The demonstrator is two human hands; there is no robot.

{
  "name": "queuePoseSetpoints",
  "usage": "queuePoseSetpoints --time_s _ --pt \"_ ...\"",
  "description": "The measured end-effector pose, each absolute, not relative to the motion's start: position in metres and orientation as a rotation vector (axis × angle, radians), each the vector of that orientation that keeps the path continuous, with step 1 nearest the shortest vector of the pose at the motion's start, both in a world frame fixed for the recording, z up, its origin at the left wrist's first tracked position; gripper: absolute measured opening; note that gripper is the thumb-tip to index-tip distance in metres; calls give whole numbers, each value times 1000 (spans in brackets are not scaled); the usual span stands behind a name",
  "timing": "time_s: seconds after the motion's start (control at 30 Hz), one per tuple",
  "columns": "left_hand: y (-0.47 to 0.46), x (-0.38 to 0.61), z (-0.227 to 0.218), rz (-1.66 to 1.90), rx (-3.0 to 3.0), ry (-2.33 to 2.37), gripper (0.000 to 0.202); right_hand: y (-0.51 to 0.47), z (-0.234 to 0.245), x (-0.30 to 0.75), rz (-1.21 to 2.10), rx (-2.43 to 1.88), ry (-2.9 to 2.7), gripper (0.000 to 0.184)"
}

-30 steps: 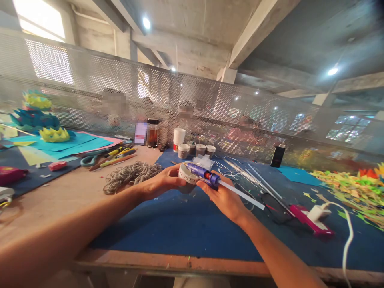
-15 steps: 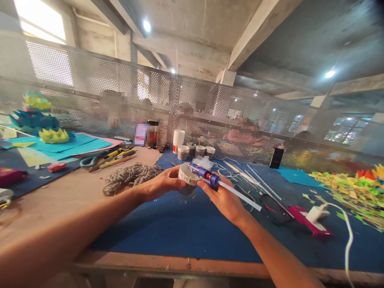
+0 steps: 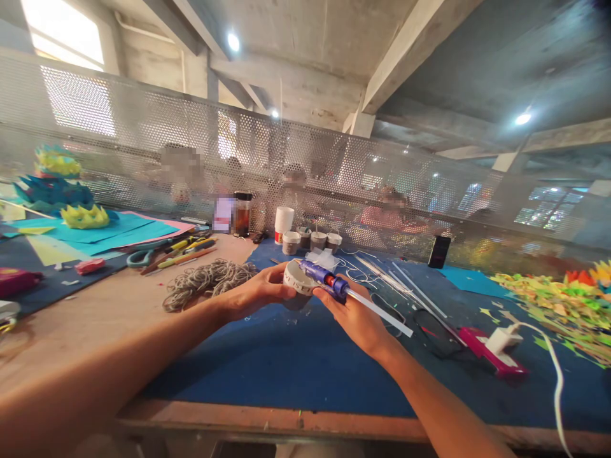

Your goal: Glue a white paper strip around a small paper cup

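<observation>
My left hand (image 3: 255, 294) is closed around a small white round cup (image 3: 296, 284), holding it tilted above the blue mat (image 3: 305, 362). My right hand (image 3: 356, 317) grips a blue glue gun (image 3: 324, 278) with a clear glue stick (image 3: 382, 310) poking out of its back. The gun's nozzle rests at the cup's rim. Both hands meet over the middle of the table.
A pile of grey cord (image 3: 207, 278) lies left of my hands. Scissors and pens (image 3: 167, 252) sit further left beside coloured paper (image 3: 100, 227). Small pots (image 3: 310, 240) and a white cup (image 3: 284, 221) stand behind. A phone (image 3: 439, 251) leans on the mesh screen; paper scraps (image 3: 558, 299) and a white charger (image 3: 499, 340) lie right.
Hardly anything differs. Both hands with the cup and glue gun have edged slightly up and away from me; the grip is the same.
</observation>
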State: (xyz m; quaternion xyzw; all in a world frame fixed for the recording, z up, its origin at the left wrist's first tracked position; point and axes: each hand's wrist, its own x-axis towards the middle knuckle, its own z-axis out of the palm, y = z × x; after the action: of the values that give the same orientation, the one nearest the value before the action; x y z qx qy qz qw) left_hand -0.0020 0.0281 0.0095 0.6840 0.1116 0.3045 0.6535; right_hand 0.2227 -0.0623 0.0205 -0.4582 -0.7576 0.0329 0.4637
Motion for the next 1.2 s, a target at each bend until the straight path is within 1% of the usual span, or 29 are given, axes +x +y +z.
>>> queuePoseSetpoints --time_s 0.3,0.6,1.2 --pt "29 -3 8 693 1549 260 53 -61 18 224 36 -1123 -1853 26" --pt "28 -4 10 712 1561 279 52 -58 17 225 6 -1144 -1839 25" --pt "32 -4 8 762 1621 319 58 -59 19 226 -78 -1182 -1840 23"
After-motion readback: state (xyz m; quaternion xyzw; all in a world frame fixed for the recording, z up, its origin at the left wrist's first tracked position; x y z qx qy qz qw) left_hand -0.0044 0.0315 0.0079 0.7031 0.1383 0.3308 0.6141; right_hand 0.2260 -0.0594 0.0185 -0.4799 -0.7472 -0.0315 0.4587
